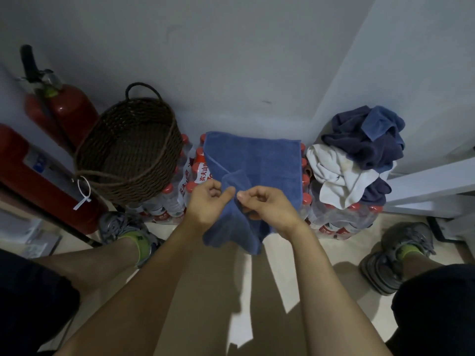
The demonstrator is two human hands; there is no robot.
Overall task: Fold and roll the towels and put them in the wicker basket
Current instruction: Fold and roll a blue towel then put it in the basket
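The blue towel (253, 160) lies spread on packs of water bottles (180, 194), right of the wicker basket (128, 150). Both grips pinch its near edge: left hand (205, 201) and right hand (267, 204), close together. More towels (359, 155) sit piled right of the blue towel.

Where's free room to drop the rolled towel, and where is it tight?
The brown wicker basket looks empty inside. Bare floor lies between the two shoes. Crowded: the blue towel covers the middle water-bottle packs, and the heap of dark blue and white towels fills the right pack.
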